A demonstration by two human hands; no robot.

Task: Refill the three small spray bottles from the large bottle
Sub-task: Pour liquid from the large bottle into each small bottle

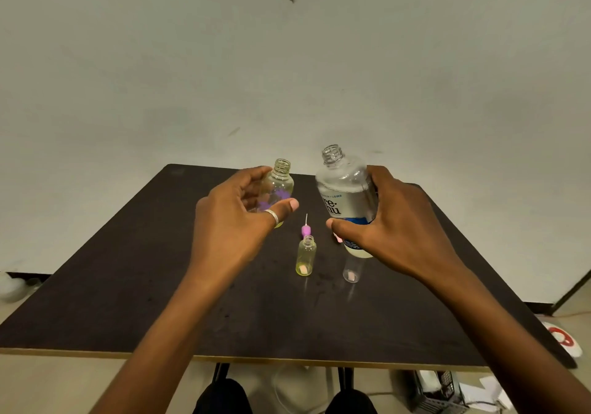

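Forearms reach over the dark worktop (128,301): the left hand (236,218) wraps its fingers (256,172) round an uncapped small spray bottle (279,186); the right hand (393,231) grips the open large bottle (347,196), its mouth just right of and above the smaller one's.

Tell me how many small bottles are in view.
3: the purple-print bottle in the left hand, the yellowish bottle standing centrally, the clear bottle partly behind the large bottle.

Large bottle (345,190) (uncapped) leans near three small bottles (306,257).
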